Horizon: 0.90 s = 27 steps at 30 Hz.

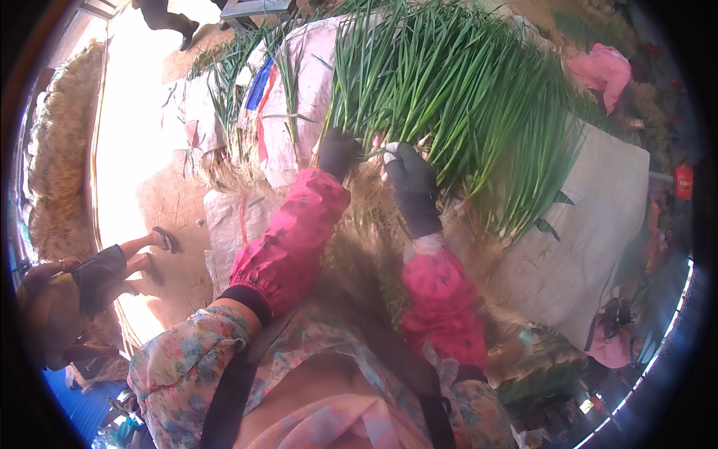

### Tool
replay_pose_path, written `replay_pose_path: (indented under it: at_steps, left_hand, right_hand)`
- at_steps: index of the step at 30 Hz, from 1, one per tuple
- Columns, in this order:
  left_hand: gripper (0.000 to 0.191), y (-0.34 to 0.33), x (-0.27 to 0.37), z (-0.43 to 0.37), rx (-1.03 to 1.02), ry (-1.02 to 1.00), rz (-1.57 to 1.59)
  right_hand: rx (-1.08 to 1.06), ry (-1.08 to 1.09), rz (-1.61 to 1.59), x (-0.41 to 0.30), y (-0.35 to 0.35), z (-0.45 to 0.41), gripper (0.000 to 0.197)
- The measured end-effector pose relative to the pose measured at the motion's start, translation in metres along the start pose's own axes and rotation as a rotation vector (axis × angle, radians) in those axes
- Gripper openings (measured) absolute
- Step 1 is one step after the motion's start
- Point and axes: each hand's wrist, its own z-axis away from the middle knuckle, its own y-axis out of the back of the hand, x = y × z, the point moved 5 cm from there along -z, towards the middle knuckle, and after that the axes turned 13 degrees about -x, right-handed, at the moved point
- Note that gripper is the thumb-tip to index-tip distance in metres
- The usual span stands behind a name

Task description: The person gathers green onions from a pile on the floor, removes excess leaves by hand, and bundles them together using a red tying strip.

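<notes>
A wide spread of green onion plants (426, 78) lies before me, green leaves pointing away and pale bulbs and stringy roots towards me. My left hand (339, 152), in a dark glove below a pink sleeve, is at the bulb ends on the left side of the spread; its fingers are hidden, so its hold cannot be told. My right hand (408, 177), in a dark glove with pale fingertips, has thumb and fingers pinched on a thin green leaf that stretches towards my left hand. Tan roots (373, 196) hang below both hands.
Pale woven sacks (589, 224) lie under and beside the plants. Further left, smaller bunches (230, 101) rest on another sack. A person (84, 286) is on the concrete floor at left, another in a pink top (603, 73) at upper right. A long pile of roots (64, 157) lines the far left.
</notes>
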Motion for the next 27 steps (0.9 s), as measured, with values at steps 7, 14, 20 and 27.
replay_pose_path:
  at_steps: [7, 14, 20, 27]
  left_hand:
    - [0.015, 0.033, 0.023, 0.018, -0.352, 0.151, 0.093]
    - [0.014, 0.101, 0.03, 0.071, -0.401, 0.208, 0.229]
    - [0.01, 0.108, 0.024, 0.081, -0.357, 0.232, 0.247]
    - [0.015, 0.113, -0.006, 0.079, -0.3, 0.254, 0.734]
  right_hand:
    - [-0.04, -0.297, -0.483, 0.057, 0.016, -0.036, 0.024]
    - [-0.121, -0.09, -0.161, 0.016, -0.098, -0.042, 0.028]
    - [0.092, -0.114, -0.024, 0.009, -0.129, -0.086, 0.024]
    - [-0.007, -0.358, -0.924, 0.024, -0.158, -0.046, 0.006]
